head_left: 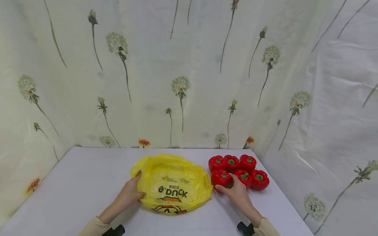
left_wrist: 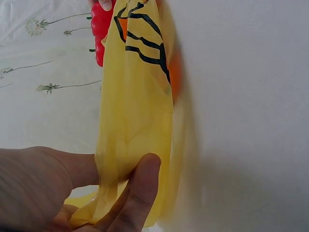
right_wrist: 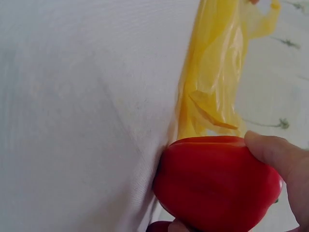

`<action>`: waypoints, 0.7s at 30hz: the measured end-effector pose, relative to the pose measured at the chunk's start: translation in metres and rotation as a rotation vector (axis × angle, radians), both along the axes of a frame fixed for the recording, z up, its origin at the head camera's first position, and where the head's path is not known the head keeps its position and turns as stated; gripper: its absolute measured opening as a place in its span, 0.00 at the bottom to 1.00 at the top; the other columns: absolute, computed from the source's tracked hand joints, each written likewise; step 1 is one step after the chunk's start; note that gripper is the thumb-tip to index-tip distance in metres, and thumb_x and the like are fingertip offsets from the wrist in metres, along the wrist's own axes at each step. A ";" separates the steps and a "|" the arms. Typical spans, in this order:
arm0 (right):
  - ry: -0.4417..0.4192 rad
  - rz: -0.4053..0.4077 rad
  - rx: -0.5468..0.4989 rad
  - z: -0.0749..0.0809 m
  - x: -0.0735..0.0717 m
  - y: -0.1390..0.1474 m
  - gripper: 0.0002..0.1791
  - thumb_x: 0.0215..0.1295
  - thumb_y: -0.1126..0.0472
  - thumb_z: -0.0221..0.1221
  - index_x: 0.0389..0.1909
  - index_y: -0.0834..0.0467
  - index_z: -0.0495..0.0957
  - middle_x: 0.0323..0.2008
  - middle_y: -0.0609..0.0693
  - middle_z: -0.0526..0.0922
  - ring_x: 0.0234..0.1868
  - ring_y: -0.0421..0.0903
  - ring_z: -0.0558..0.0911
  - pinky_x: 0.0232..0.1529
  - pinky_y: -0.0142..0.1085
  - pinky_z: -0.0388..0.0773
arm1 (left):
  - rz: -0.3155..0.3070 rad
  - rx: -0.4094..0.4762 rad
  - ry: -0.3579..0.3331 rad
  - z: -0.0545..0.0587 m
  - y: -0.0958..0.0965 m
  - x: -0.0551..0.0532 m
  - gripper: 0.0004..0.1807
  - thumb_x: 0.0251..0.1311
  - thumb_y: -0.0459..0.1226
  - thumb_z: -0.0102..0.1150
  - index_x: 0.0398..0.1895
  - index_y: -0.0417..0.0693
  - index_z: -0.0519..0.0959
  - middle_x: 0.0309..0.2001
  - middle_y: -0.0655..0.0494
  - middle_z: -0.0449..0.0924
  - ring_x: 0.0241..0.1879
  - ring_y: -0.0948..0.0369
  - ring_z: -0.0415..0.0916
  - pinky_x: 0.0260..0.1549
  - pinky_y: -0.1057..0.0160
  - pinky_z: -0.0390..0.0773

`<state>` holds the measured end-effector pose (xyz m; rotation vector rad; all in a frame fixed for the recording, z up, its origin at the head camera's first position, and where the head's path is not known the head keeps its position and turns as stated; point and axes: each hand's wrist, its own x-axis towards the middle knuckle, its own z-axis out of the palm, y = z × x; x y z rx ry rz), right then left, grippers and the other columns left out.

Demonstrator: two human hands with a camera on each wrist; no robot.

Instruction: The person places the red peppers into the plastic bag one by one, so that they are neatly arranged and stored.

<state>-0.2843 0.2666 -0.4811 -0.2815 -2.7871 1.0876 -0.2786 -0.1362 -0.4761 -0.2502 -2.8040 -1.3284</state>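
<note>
A yellow plastic bag (head_left: 174,183) with a printed duck and lettering lies on the table, its upper side bulging. My left hand (head_left: 130,189) grips the bag's left edge; in the left wrist view thumb and fingers (left_wrist: 140,188) pinch the thin film. On the bag's right side, my right hand (head_left: 237,191) holds a red bell pepper (head_left: 220,177), the front-left one of a cluster. The right wrist view shows that pepper (right_wrist: 217,183) between thumb and fingers, standing on the table close to the bag (right_wrist: 212,77).
Several more red bell peppers (head_left: 247,163) stand close together at the table's back right, around the right hand. The white table (head_left: 88,177) reaches to a curtain (head_left: 153,82) with dandelion prints at the back and sides.
</note>
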 end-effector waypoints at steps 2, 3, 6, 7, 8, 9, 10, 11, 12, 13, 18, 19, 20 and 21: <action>-0.001 0.003 0.006 0.000 0.001 0.001 0.55 0.47 0.37 0.70 0.68 0.65 0.60 0.62 0.66 0.71 0.59 0.60 0.72 0.53 0.54 0.78 | -0.003 0.009 -0.010 0.001 0.001 0.001 0.50 0.45 0.24 0.68 0.71 0.27 0.51 0.67 0.25 0.58 0.17 0.62 0.71 0.14 0.67 0.76; -0.002 0.005 0.008 0.000 0.001 0.001 0.54 0.47 0.37 0.70 0.68 0.65 0.60 0.62 0.66 0.71 0.59 0.60 0.72 0.54 0.54 0.77 | -0.004 0.014 -0.015 0.002 0.001 0.001 0.50 0.45 0.24 0.67 0.71 0.27 0.51 0.67 0.25 0.58 0.17 0.62 0.71 0.14 0.67 0.76; -0.003 0.009 0.021 -0.001 0.002 0.002 0.53 0.47 0.38 0.70 0.67 0.66 0.61 0.62 0.66 0.71 0.59 0.60 0.72 0.54 0.54 0.77 | -0.010 0.013 -0.021 0.001 0.002 0.002 0.50 0.44 0.24 0.67 0.71 0.27 0.51 0.68 0.25 0.57 0.16 0.62 0.70 0.15 0.67 0.76; -0.002 0.010 0.024 -0.002 0.001 0.002 0.53 0.48 0.39 0.70 0.67 0.66 0.61 0.62 0.66 0.72 0.59 0.60 0.73 0.54 0.54 0.78 | -0.012 0.011 -0.019 0.001 0.003 0.002 0.49 0.44 0.24 0.67 0.71 0.27 0.52 0.68 0.26 0.57 0.16 0.62 0.70 0.14 0.67 0.76; -0.002 0.012 0.026 -0.002 0.001 0.002 0.53 0.48 0.39 0.70 0.67 0.66 0.61 0.62 0.66 0.72 0.59 0.60 0.72 0.54 0.54 0.78 | -0.013 0.008 -0.016 0.000 0.003 0.002 0.49 0.44 0.24 0.68 0.71 0.27 0.52 0.68 0.26 0.56 0.16 0.62 0.70 0.14 0.67 0.75; -0.003 0.014 0.029 -0.002 0.001 0.002 0.52 0.48 0.40 0.70 0.67 0.66 0.61 0.62 0.65 0.71 0.59 0.60 0.72 0.53 0.54 0.78 | -0.012 0.006 -0.015 0.000 0.003 0.002 0.49 0.44 0.24 0.68 0.71 0.27 0.53 0.69 0.27 0.56 0.16 0.62 0.70 0.14 0.67 0.75; -0.002 0.017 0.031 -0.002 0.000 0.002 0.52 0.48 0.40 0.70 0.67 0.65 0.61 0.62 0.65 0.72 0.59 0.59 0.72 0.53 0.54 0.78 | -0.012 -0.002 -0.010 -0.001 0.003 0.001 0.49 0.44 0.24 0.68 0.70 0.27 0.53 0.69 0.28 0.55 0.17 0.62 0.69 0.14 0.67 0.75; 0.003 0.020 0.031 -0.002 0.000 0.002 0.51 0.48 0.41 0.71 0.67 0.65 0.62 0.62 0.65 0.72 0.60 0.60 0.72 0.53 0.54 0.78 | -0.011 -0.007 -0.005 -0.001 0.003 0.001 0.48 0.44 0.25 0.68 0.70 0.27 0.54 0.70 0.29 0.55 0.18 0.63 0.69 0.14 0.67 0.75; 0.008 0.024 0.035 -0.002 0.000 0.002 0.51 0.48 0.42 0.71 0.67 0.65 0.62 0.62 0.65 0.72 0.60 0.60 0.72 0.54 0.55 0.77 | -0.012 -0.014 0.002 -0.002 0.003 0.001 0.48 0.44 0.25 0.68 0.70 0.27 0.54 0.70 0.30 0.55 0.18 0.63 0.69 0.14 0.67 0.74; 0.012 0.028 0.038 -0.001 -0.001 0.001 0.50 0.49 0.42 0.70 0.66 0.65 0.62 0.62 0.65 0.72 0.60 0.60 0.72 0.54 0.55 0.77 | -0.010 -0.017 0.005 -0.002 0.003 0.000 0.48 0.44 0.25 0.68 0.70 0.27 0.55 0.70 0.30 0.56 0.17 0.63 0.70 0.14 0.68 0.74; 0.012 0.041 0.057 0.001 -0.003 -0.001 0.48 0.50 0.45 0.70 0.66 0.66 0.61 0.63 0.65 0.71 0.61 0.60 0.71 0.55 0.56 0.76 | -0.013 -0.006 0.005 -0.002 0.000 -0.001 0.47 0.44 0.24 0.68 0.70 0.28 0.57 0.68 0.27 0.59 0.15 0.63 0.71 0.13 0.68 0.75; 0.006 0.041 0.058 0.001 -0.003 -0.001 0.49 0.50 0.45 0.70 0.66 0.67 0.61 0.63 0.65 0.71 0.61 0.61 0.71 0.55 0.56 0.76 | -0.014 0.001 0.000 -0.001 -0.001 -0.001 0.46 0.44 0.24 0.68 0.70 0.28 0.57 0.68 0.27 0.59 0.14 0.62 0.71 0.13 0.68 0.75; 0.000 0.039 0.063 0.001 -0.003 -0.001 0.49 0.50 0.45 0.70 0.66 0.67 0.61 0.63 0.65 0.70 0.62 0.61 0.71 0.55 0.56 0.76 | -0.015 0.004 -0.004 -0.001 -0.002 -0.002 0.46 0.45 0.24 0.68 0.70 0.28 0.57 0.68 0.27 0.58 0.14 0.62 0.71 0.13 0.67 0.76; -0.004 0.039 0.068 0.001 -0.003 -0.001 0.50 0.49 0.45 0.70 0.66 0.67 0.61 0.63 0.66 0.70 0.62 0.61 0.70 0.54 0.56 0.76 | -0.013 0.008 -0.010 -0.001 -0.003 -0.002 0.46 0.46 0.25 0.67 0.70 0.29 0.56 0.68 0.27 0.58 0.14 0.62 0.72 0.13 0.67 0.76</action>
